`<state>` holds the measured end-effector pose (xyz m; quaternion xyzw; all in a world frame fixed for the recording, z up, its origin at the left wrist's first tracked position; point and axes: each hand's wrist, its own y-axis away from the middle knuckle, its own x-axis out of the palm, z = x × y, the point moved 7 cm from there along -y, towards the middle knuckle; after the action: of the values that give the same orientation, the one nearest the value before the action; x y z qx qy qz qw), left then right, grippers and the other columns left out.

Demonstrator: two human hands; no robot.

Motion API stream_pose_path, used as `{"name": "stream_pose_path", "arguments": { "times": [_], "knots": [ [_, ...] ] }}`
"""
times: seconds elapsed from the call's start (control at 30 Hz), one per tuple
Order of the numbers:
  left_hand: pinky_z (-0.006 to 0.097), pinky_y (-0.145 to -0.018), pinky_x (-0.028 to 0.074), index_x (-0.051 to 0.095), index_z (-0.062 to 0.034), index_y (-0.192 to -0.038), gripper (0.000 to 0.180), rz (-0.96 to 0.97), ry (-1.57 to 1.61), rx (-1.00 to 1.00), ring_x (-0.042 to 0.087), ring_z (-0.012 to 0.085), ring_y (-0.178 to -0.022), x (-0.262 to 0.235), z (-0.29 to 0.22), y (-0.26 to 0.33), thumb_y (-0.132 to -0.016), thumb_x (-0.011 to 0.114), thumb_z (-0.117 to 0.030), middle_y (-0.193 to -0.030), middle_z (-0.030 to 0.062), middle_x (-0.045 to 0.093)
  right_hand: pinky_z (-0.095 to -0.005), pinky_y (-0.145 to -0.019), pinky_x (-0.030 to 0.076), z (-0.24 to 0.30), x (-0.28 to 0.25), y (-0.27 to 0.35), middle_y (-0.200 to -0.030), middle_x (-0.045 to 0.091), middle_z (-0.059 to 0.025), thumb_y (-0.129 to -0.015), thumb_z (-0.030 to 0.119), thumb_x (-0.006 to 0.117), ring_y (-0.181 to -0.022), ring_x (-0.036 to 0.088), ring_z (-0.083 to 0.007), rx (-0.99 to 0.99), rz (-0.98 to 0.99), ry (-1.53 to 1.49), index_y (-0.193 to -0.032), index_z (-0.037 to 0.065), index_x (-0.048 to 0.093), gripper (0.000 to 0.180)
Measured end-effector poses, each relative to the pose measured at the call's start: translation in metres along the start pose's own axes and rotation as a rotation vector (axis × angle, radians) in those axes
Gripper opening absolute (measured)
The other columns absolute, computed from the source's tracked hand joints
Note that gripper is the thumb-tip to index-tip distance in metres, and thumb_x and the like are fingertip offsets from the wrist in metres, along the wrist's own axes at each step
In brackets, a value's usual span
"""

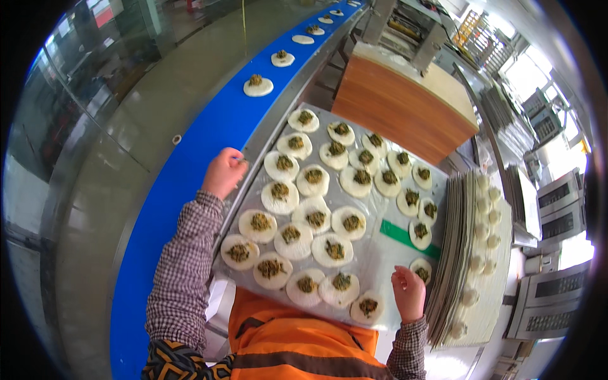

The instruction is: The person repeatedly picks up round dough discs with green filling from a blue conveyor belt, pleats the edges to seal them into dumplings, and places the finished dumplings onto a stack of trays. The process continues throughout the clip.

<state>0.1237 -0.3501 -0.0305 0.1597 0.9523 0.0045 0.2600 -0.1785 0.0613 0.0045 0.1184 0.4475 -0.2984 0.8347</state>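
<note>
My left hand [225,173] is closed, fingertips pressed together, over the left edge of the metal tray [386,250], where the tray meets the blue belt. Whatever those fingers may hold is too small to make out. At the tray's near right side my right hand [409,292] is loosely curled with its fingers apart and nothing seen in it. Close beside it lies a flat dough round [419,265] with filling. Several more white rounds, each topped with a mound of chopped greenish-brown filling [335,251], cover much of the tray, some touching each other.
A blue conveyor belt [218,117] runs along the left, with filled dough rounds [258,87] spaced along its far part. Right of the tray stands a stack of boards [465,253] with small white dough balls [479,231] on top. A wooden-sided bench [402,101] stands beyond the tray.
</note>
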Motion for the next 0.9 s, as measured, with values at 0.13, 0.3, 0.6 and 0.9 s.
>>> {"name": "stream_pose_path", "arguments": {
  "times": [0.13, 0.3, 0.6, 0.9],
  "knots": [
    [0.035, -0.066, 0.052, 0.053, -0.0026, -0.120, 0.045, -0.198, -0.090, 0.003, 0.064, 0.0231, -0.083, -0.030, 0.026, -0.114, -0.083, 0.069, -0.023, -0.099, 0.0139, 0.064, -0.0308, -0.061, 0.053, 0.048, 0.024, -0.046, -0.085, 0.068, -0.0126, -0.082, 0.005, 0.066, -0.070, 0.066, -0.0220, -0.029, 0.087, -0.012, -0.103, 0.002, 0.067, 0.021],
    [0.043, -0.086, 0.051, 0.051, -0.0031, -0.124, 0.055, -0.444, -0.337, 0.181, 0.060, 0.0345, -0.104, -0.024, 0.014, -0.205, -0.078, 0.072, -0.026, -0.111, 0.0219, 0.062, -0.0315, -0.063, 0.053, 0.067, 0.050, -0.078, -0.085, 0.068, -0.0121, -0.080, 0.003, 0.066, -0.072, 0.066, -0.0230, -0.029, 0.187, 0.078, -0.104, 0.002, 0.066, 0.023],
    [0.030, -0.065, 0.052, 0.060, -0.0013, -0.110, 0.037, -0.099, -0.125, -0.013, 0.065, 0.0201, -0.084, -0.041, 0.048, -0.203, -0.083, 0.072, -0.022, -0.095, 0.0115, 0.068, -0.0304, -0.063, 0.051, 0.067, 0.069, -0.109, -0.084, 0.067, -0.0122, -0.081, 0.000, 0.065, -0.068, 0.064, -0.0214, -0.071, 0.250, 0.166, -0.100, 0.001, 0.067, 0.020],
    [0.038, -0.095, 0.046, 0.046, 0.0028, -0.135, 0.072, -0.002, -0.504, -0.004, 0.055, 0.0273, -0.114, -0.082, 0.072, -0.132, -0.079, 0.075, -0.033, -0.122, 0.0167, 0.057, -0.0349, -0.064, 0.051, 0.212, 0.131, -0.264, -0.087, 0.066, -0.0124, -0.085, 0.009, 0.065, -0.071, 0.064, -0.0254, -0.757, 0.237, 0.076, -0.101, 0.003, 0.067, 0.018]
  ]
}}
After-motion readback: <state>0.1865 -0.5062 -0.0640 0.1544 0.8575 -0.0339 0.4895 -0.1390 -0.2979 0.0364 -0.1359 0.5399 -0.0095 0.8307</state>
